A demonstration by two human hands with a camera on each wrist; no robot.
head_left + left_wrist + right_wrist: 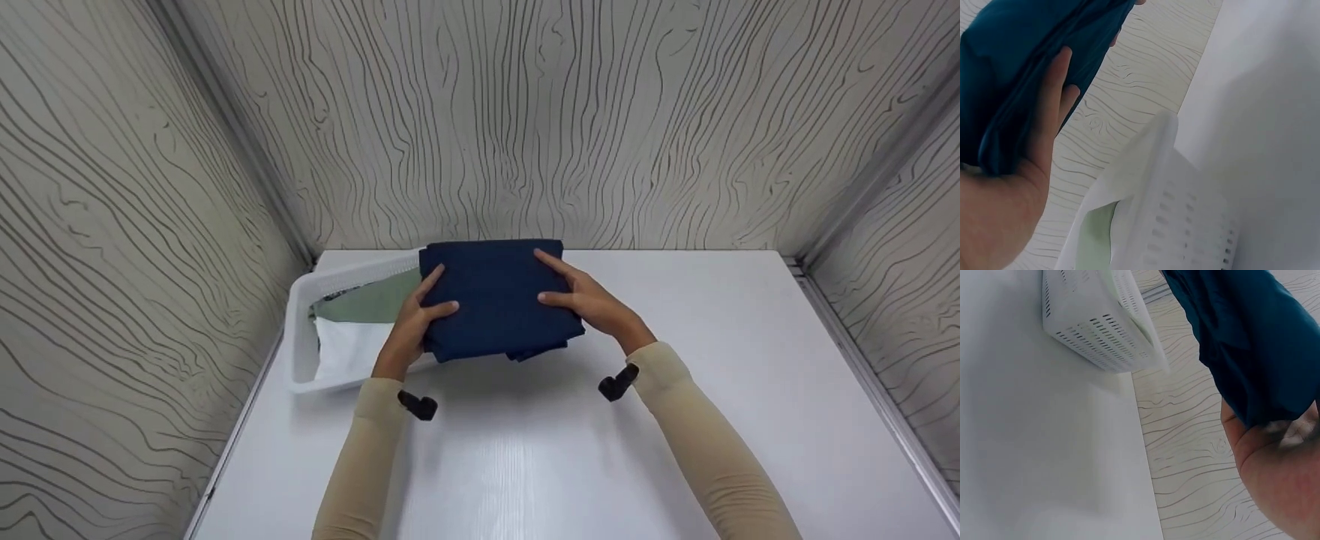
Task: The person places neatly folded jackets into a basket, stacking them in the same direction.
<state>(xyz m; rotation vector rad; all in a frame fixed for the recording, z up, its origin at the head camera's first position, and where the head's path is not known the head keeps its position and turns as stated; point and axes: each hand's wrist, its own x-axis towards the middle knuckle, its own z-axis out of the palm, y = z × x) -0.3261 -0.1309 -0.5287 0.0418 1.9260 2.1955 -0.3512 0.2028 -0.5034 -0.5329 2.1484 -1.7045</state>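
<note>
A folded dark blue cloth (499, 300) is held up between both hands, above the table and overlapping the right part of a white basket (302, 330) in the head view. My left hand (409, 330) grips its left side, thumb and a finger lying over the near face. On the opposite side my right hand (600, 304) holds it the same way. From the left wrist view, fingers press against the layered folds of the cloth (1016, 73). Seen by the right wrist camera, the cloth's edge (1264, 343) rests in the palm. Some fingers are hidden behind the fabric.
Inside the basket lie a green folded cloth (375, 296) and a white one (349, 349). The white table (720, 360) extends to the right and front. Wood-patterned panels (480, 120) enclose it at the back and sides.
</note>
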